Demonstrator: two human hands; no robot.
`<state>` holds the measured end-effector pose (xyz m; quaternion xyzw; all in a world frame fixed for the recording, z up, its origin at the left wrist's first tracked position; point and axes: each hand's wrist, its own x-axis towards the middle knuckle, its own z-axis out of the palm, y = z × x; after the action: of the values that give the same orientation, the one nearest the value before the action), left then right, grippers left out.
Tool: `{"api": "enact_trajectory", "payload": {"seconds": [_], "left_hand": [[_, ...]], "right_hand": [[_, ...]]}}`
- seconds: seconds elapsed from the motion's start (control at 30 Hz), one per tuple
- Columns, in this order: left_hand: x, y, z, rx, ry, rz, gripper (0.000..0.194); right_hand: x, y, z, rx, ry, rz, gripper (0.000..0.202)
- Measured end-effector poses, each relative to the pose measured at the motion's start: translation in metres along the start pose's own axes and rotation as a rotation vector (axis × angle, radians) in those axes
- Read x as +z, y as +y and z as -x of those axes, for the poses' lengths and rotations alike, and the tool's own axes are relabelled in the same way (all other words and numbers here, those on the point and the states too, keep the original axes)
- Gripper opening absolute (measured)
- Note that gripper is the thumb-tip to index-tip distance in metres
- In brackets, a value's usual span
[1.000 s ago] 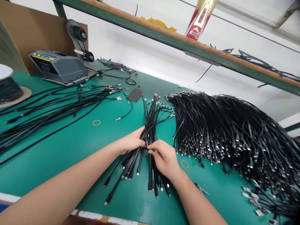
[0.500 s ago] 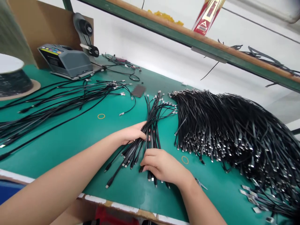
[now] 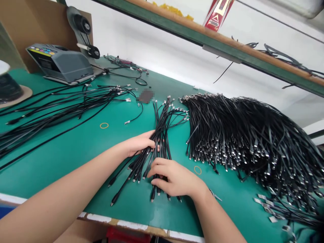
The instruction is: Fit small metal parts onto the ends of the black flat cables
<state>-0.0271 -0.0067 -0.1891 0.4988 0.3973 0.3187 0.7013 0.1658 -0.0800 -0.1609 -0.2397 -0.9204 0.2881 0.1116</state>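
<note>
A bunch of short black cables [image 3: 162, 130] with metal plugs at both ends fans out on the green table. My left hand [image 3: 141, 141] is closed around the middle of this bunch, thumb on top. Over the near ends of the same cables is my right hand [image 3: 172, 177], its thumb and fingers apart with a gap between them. Some connectors under the right palm are hidden. Other near plugs [image 3: 115, 199] spread out toward the table's front edge.
A large heap of similar cables [image 3: 227, 128] covers the right side. Longer cables [image 3: 76, 108] lie at left, near a grey machine [image 3: 60, 64] and a spool [image 3: 12, 87]. Rubber bands [image 3: 104, 125] and a pointed metal tool [image 3: 216, 195] rest on the table. A shelf [image 3: 177, 25] spans above.
My right thumb and fingers have parted, letting go of a cable connector they pinched. The left hand keeps its hold on the bunch. The whole view has shifted slightly.
</note>
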Motion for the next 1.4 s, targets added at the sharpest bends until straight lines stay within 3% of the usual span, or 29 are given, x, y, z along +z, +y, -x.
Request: {"api": "enact_trajectory", "payload": {"seconds": [0.33, 0.6, 0.97, 1.23, 1.4], "left_hand": [[0.000, -0.002, -0.001, -0.030, 0.023, 0.017, 0.063], [0.001, -0.001, 0.002, 0.010, 0.002, 0.028, 0.055], [-0.005, -0.010, -0.003, -0.018, -0.014, 0.124, 0.054], [-0.007, -0.002, 0.000, -0.026, -0.101, 0.227, 0.046], [-0.001, -0.006, 0.001, -0.064, -0.117, 0.300, 0.051]], "right_hand": [[-0.002, 0.000, 0.004, 0.018, -0.067, 0.121, 0.028], [0.003, -0.001, -0.001, -0.043, -0.052, 0.181, 0.010], [0.011, -0.012, -0.002, -0.115, -0.128, 0.050, 0.018], [0.014, 0.002, -0.011, 0.127, 0.183, 0.363, 0.016], [0.019, 0.022, -0.011, 0.310, 0.366, 0.375, 0.010]]}}
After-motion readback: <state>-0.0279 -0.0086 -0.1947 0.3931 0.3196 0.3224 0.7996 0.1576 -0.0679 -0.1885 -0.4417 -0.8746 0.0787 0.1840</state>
